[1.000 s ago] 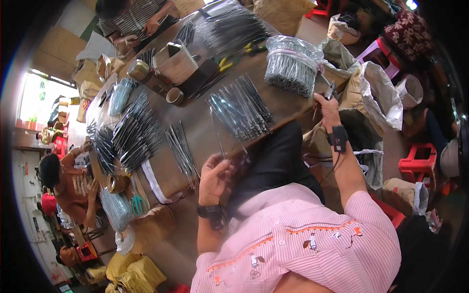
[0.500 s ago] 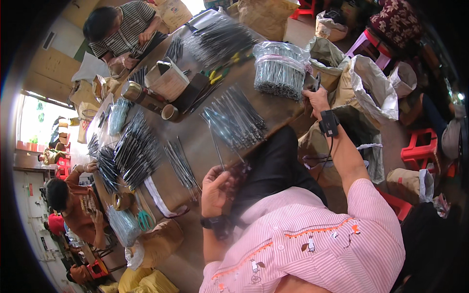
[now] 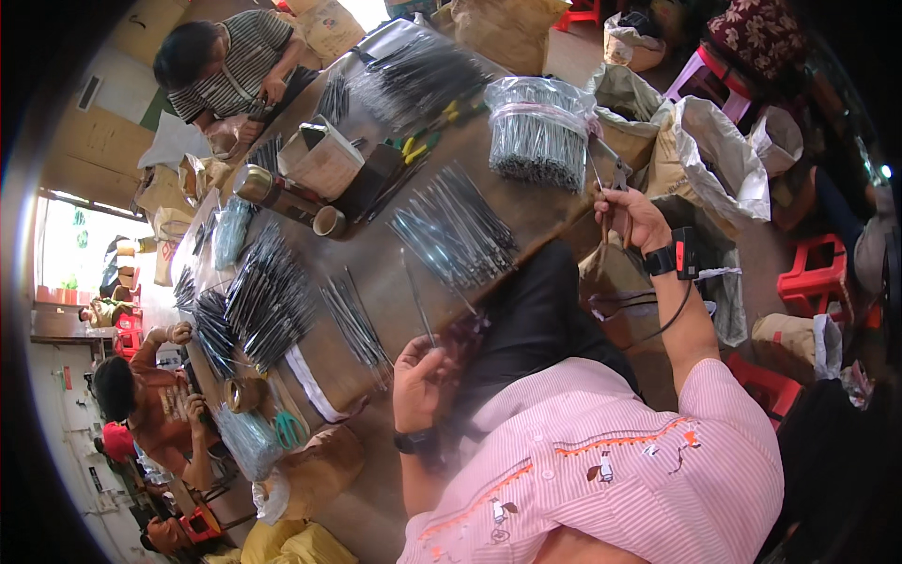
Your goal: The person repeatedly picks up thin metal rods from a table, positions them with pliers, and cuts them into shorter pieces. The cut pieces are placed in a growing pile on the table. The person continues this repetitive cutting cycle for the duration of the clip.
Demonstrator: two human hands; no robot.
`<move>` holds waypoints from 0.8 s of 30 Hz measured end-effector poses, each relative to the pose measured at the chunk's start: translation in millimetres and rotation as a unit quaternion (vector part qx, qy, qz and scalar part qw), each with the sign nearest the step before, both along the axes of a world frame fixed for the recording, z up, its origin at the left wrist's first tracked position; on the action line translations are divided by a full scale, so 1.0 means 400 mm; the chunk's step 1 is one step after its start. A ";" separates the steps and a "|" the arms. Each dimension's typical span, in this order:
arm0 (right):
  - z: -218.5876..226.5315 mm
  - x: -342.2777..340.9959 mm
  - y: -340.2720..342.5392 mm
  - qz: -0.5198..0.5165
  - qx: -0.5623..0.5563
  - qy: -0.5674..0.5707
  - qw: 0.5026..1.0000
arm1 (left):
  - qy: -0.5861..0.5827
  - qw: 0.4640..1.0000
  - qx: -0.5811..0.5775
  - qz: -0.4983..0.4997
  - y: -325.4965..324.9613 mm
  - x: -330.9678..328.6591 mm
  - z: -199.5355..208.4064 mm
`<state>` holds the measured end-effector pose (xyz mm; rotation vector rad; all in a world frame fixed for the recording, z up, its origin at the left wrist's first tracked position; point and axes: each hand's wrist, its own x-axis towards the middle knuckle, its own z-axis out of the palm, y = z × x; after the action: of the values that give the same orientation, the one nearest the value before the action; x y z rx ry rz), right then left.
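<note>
My left hand (image 3: 419, 378) is closed at the near edge of the table, pinching a thin grey metal rod (image 3: 417, 299) that points up and away over the tabletop. Off the table's right corner, my right hand (image 3: 641, 222) is wrapped round a pair of pliers (image 3: 621, 175), their brownish handles showing below the fingers. A loose spread of thin metal rods (image 3: 453, 226) lies between the two hands. Left of it is a smaller row of rods (image 3: 353, 318). Just beyond my right hand stands a plastic-wrapped bundle of rods (image 3: 537, 141), tied with a pinkish band.
The brown table (image 3: 376, 258) also bears dark rod piles (image 3: 268, 305), a thermos (image 3: 268, 186), a cup (image 3: 329, 221), a white box (image 3: 319, 160) and yellow-handled pliers (image 3: 413, 150). Open sacks (image 3: 709, 160) crowd the right. Two people work across and left. A red stool (image 3: 813, 277) stands right.
My right hand has drawn back from the table corner and turned, bringing the pliers into clearer view. My left hand keeps the rod at nearly the same place.
</note>
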<state>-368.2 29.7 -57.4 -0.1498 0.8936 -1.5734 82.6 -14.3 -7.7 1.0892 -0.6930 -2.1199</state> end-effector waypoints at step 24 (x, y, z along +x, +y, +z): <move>0.166 0.405 0.003 0.092 -0.040 0.208 0.973 | 0.038 0.990 -0.089 -0.103 0.006 -0.139 0.002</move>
<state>-206.1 30.7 8.8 -0.6209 1.1033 -1.4271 27.2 -11.8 -6.7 0.8668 -0.9738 -2.2077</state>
